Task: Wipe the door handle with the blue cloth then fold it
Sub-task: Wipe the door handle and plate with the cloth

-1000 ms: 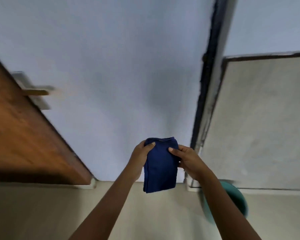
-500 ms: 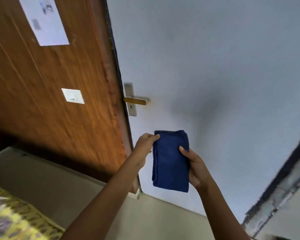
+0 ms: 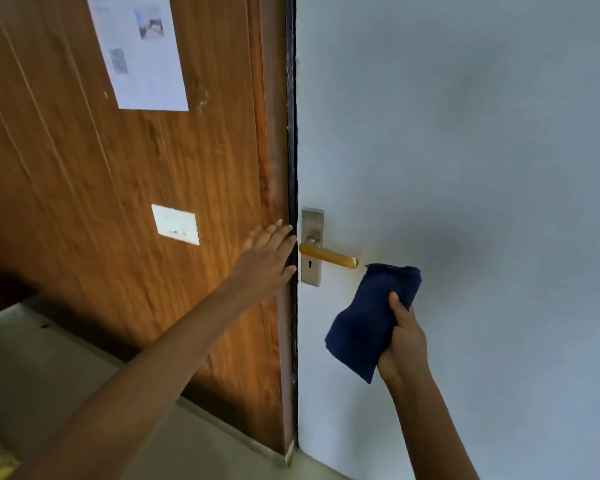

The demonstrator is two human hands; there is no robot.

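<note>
Released by the left hand [image 3: 269, 259], now spread flat at the door edge, the blue cloth [image 3: 371, 318] sits clenched in the right hand [image 3: 400, 344] just below the door handle [image 3: 328, 255]; wiping begins next.

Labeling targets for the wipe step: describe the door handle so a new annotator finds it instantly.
Start at the pale grey-blue door filling the right half of the view, next to the brown wood panel. Near its left edge sits a narrow upright metal plate with a keyhole. The door handle is the amber-yellow horizontal lever sticking rightward from that plate, just up-left of the blue cloth.
</note>
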